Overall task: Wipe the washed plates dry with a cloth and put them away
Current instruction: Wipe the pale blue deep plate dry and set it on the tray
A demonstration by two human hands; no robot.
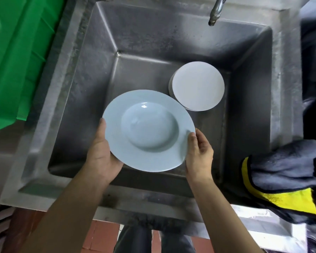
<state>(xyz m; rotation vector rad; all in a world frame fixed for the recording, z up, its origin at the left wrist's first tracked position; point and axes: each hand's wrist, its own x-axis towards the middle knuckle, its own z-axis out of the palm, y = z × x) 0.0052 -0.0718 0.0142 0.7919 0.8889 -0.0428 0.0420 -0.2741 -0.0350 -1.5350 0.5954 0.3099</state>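
Observation:
I hold a pale blue deep plate (148,130) face up over the steel sink (77,99). My left hand (100,152) grips its left rim, thumb on top and palm underneath. On the opposite rim, my right hand (199,154) holds on with the thumb on the upper face. A stack of white plates (198,85) stands on the sink floor at the back right, apart from the held plate. A grey cloth with a yellow side (285,174) lies bunched on the sink's right edge, untouched by either hand.
A tap spout (215,11) hangs over the back of the sink. A green plastic crate (16,57) sits left of the sink. A steel counter (263,221) lies at the lower right, red floor tiles (102,234) below the sink front.

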